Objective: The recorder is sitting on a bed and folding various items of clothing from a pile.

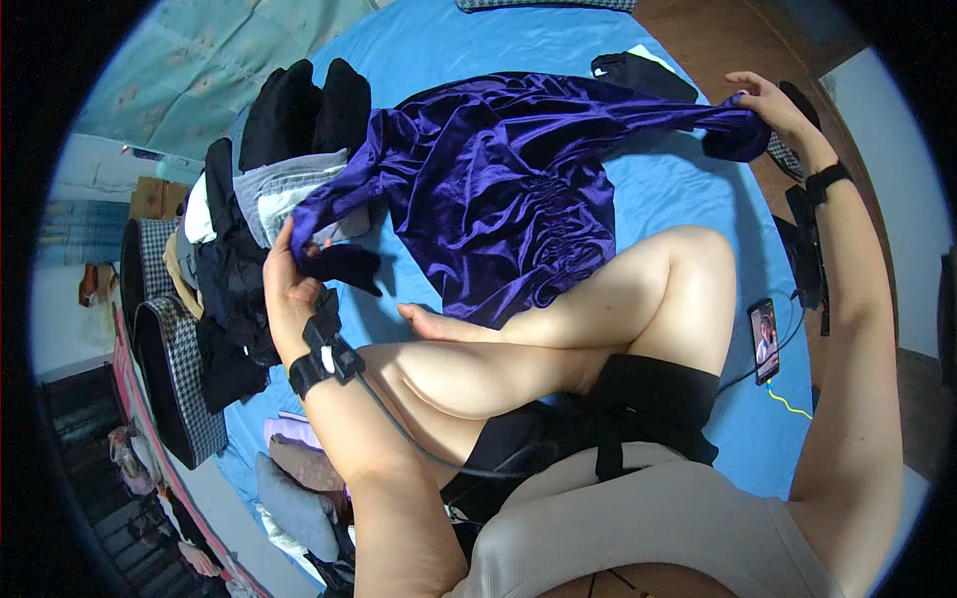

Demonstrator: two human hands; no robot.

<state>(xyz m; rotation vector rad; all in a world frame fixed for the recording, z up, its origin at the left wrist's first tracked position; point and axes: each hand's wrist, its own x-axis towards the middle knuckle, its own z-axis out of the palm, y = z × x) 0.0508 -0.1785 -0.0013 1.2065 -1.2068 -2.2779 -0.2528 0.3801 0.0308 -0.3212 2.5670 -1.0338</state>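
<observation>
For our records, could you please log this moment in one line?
purple velvet garment: outstretched over bedsheet; left hand: holding sleeve; right hand: holding other sleeve

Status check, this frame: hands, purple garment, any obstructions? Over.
Left hand holding one sleeve, right hand the other. Purple velvet garment spread between them over blue sheet. Nothing lying on it; folded clothes stacked close by left hand.

No words, labels, brands, numbers or signs can be read anywhere. On the lit phone screen (pixel 766 337), nearer the person's body than the right hand (pixel 776 106), any lettering is too small to make out.
</observation>
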